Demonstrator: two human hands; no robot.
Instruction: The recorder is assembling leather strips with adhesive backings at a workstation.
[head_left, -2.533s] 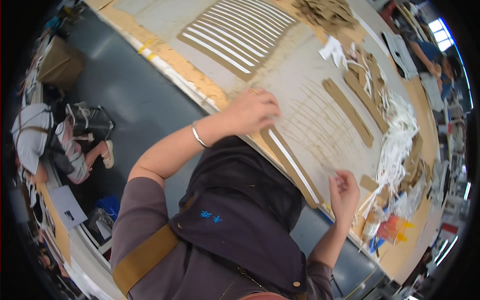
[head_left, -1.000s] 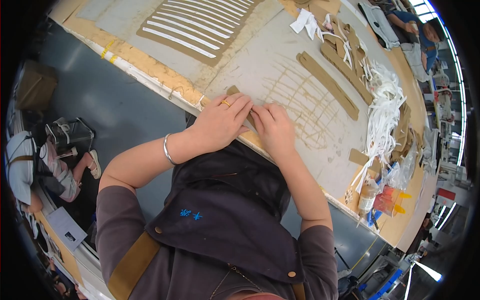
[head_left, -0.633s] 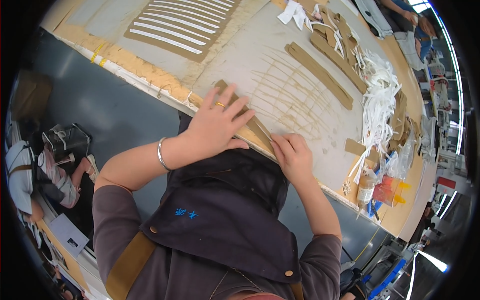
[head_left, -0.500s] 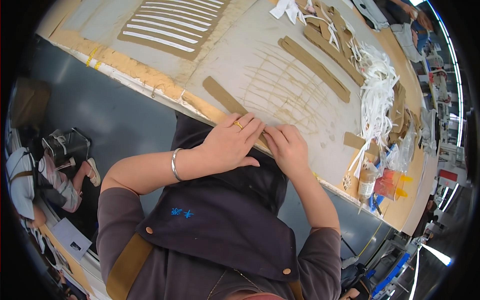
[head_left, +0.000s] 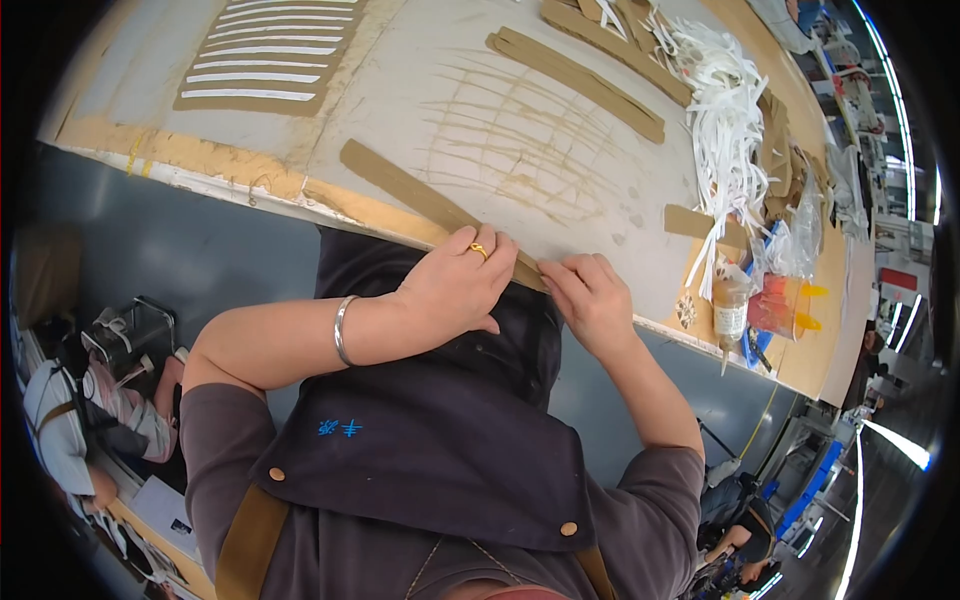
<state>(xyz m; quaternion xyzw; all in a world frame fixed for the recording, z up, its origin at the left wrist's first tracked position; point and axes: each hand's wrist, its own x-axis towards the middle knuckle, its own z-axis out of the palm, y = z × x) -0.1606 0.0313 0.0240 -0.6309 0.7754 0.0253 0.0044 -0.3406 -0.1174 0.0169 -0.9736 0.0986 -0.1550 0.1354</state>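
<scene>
A long brown strip [head_left: 395,190] lies slantwise along the near edge of the worktable [head_left: 375,130]. My left hand [head_left: 458,278], with a ring and a bangle, presses bent fingers together over the strip; its thumb hangs lower, apart from the fingers. My right hand [head_left: 592,300] is closed in a pinch at the strip's right end. A short stretch of strip shows between the hands. What the fingertips do underneath is hidden.
Farther back lie stacked brown strips [head_left: 580,85] and a brown panel with white bands [head_left: 265,55]. A heap of white tapes [head_left: 725,120] spreads at right, near a small brown piece [head_left: 700,225], a clear bottle [head_left: 730,312] and an orange-red container with yellow tips [head_left: 785,305].
My right hand has slid right along the strip, away from my left hand, so more strip shows between them. The whole view has shifted, with the table's things appearing higher and farther left.
</scene>
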